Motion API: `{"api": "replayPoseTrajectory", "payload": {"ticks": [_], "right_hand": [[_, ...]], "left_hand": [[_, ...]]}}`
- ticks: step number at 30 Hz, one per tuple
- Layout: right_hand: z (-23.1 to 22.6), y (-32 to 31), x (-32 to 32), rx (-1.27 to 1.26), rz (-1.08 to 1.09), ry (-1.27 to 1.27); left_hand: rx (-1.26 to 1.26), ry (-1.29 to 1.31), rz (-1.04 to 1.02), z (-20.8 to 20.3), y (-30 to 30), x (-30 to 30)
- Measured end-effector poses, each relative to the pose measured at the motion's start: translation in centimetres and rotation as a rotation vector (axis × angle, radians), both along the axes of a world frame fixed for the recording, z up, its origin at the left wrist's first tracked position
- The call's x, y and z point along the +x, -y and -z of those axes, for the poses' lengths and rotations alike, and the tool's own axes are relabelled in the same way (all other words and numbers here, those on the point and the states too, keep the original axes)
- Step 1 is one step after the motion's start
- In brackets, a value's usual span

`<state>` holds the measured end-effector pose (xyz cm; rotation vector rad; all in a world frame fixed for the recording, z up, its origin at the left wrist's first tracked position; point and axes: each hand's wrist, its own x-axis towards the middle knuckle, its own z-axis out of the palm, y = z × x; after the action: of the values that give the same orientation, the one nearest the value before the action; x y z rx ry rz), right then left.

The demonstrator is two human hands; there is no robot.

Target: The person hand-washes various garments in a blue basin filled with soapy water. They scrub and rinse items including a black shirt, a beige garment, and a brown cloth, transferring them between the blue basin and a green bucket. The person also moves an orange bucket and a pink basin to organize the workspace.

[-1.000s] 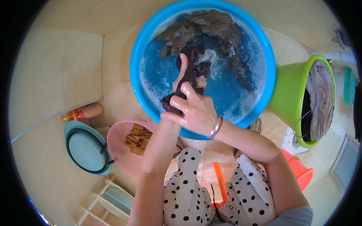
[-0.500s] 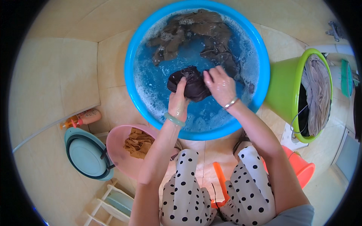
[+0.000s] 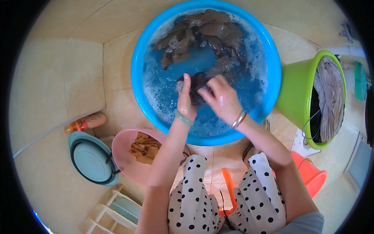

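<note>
A dark wet cloth (image 3: 198, 82), perhaps a garment, is bunched between my hands just above the soapy water of a large blue basin (image 3: 137, 80). My left hand (image 3: 186, 101) grips its left side, thumb upright. Bent fingers of my right hand (image 3: 222, 99) press against its right side, somewhat smeared by motion. Part of the cloth hides behind the fingers, and its kind is not clear. Beyond my hands, greyish-brown clothing (image 3: 218, 33) floats half sunk among suds at the basin's far side.
A green bucket (image 3: 294, 87) with grey and black clothes stands right of the basin. Lower right is a red-orange bucket (image 3: 313, 177). At left are a pink basin (image 3: 124, 156) with brown cloth, teal basins (image 3: 91, 162), a pump bottle (image 3: 93, 120) and a white rack (image 3: 113, 214).
The dark cloth has been squashed smaller and lower between my hands. My right hand has moved down and left onto it, and the view has shifted slightly.
</note>
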<state>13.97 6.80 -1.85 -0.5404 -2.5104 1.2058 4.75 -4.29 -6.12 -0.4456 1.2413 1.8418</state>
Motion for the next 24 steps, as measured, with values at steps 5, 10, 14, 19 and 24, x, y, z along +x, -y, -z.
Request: {"api": "replayPoseTrajectory", "payload": {"ticks": [5, 10, 14, 19, 24], "right_hand": [[-6.2, 5.1, -0.1, 0.056, -0.376, -0.007], [-6.3, 7.2, -0.8, 0.221, -0.334, -0.176], [-6.2, 7.1, -2.6, 0.305, -0.198, -0.296], [-4.2, 4.8, -4.1, 0.113, -0.110, -0.483], [2.9, -1.1, -4.4, 0.060, 0.042, -0.128]], "left_hand": [[0.291, 0.248, 0.145, -4.2, 0.3, -1.7], [0.226, 0.088, -0.024, -3.6, 1.5, -0.9], [0.390, 0.191, -0.001, -4.4, 0.8, -1.2], [0.593, 0.243, 0.022, -3.5, -0.2, -2.2], [-0.134, 0.019, -0.220, -3.5, -1.5, 0.5]]}}
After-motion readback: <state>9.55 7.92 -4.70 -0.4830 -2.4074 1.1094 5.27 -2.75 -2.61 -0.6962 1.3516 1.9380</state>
